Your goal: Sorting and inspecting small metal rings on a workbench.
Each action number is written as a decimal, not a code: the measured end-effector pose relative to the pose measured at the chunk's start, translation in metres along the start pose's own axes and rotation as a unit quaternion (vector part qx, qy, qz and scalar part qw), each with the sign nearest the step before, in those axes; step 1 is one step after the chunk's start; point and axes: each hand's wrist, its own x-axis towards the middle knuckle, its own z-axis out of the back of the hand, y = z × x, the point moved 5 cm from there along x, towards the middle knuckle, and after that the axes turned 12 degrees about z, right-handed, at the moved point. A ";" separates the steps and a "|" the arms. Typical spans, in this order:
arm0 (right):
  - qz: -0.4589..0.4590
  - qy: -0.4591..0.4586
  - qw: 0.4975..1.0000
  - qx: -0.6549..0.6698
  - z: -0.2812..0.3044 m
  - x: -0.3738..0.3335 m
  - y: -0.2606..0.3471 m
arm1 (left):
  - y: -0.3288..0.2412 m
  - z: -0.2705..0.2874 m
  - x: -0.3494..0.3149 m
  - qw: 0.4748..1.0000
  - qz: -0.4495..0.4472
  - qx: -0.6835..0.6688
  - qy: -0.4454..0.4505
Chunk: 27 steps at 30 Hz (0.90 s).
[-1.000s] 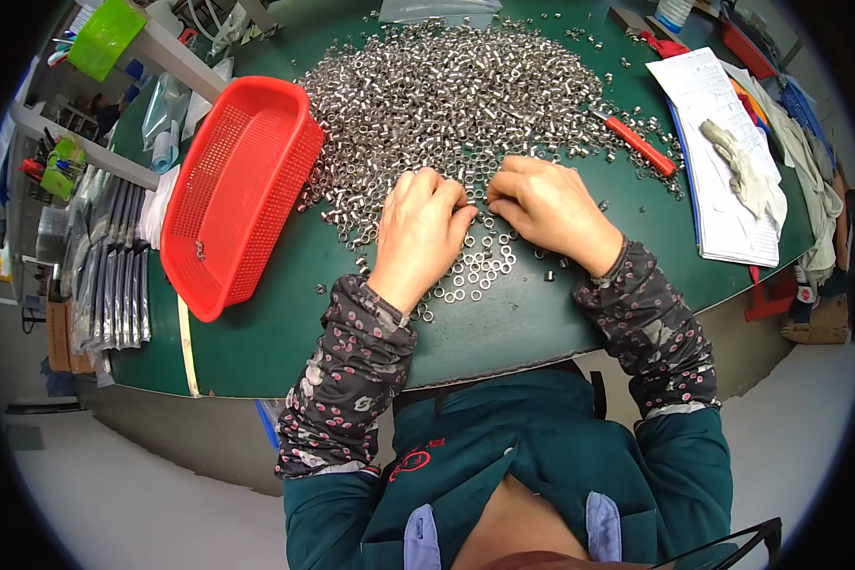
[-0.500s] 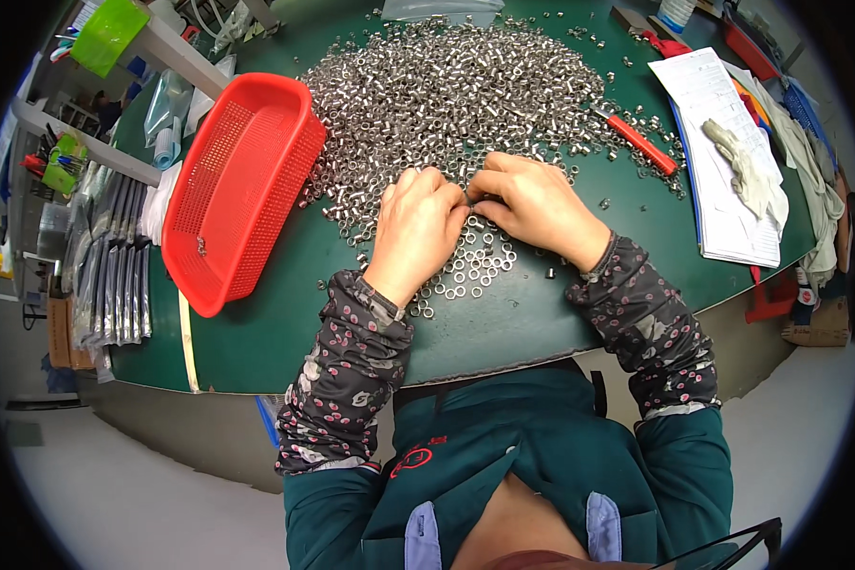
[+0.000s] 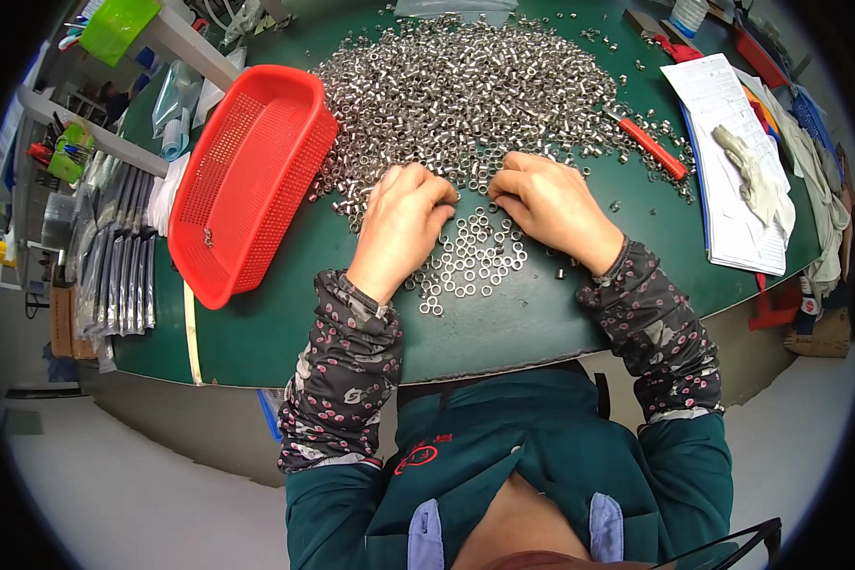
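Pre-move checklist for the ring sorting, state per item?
1. Both hands at the work: left hand and right hand rest palm down at the near edge of the loose pile of metal rings. Ok.
2. Sorted rings lie flat in a cluster between the hands, apart from the pile. Ok.
3. What the fingertips pinch: hidden under the hands. Cannot tell.
4. Red basket beside the left hand, open side up, nearly empty. Ok.
5. Stray rings scattered around the red-handled tool and toward the papers. Not ok.
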 end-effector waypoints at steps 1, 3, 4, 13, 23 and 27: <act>-0.017 0.001 1.000 0.000 0.002 -0.001 -0.002 | 0.002 -0.003 -0.001 1.000 0.001 -0.008 0.012; -0.036 0.003 0.999 -0.001 0.005 -0.002 -0.005 | 0.001 -0.004 0.000 1.000 -0.005 0.010 0.014; -0.054 -0.013 0.998 0.015 0.009 -0.002 -0.008 | 0.000 -0.004 0.000 0.999 -0.008 0.031 0.014; -0.068 0.001 0.997 0.027 0.010 -0.008 -0.010 | -0.003 -0.011 0.001 0.995 -0.036 0.084 -0.042; -0.074 -0.012 0.997 0.009 0.008 -0.003 -0.006 | 0.001 0.000 0.004 0.998 -0.021 0.021 -0.058; -0.063 -0.011 0.998 0.001 0.002 -0.002 -0.006 | 0.018 0.009 0.005 0.996 0.013 0.028 -0.082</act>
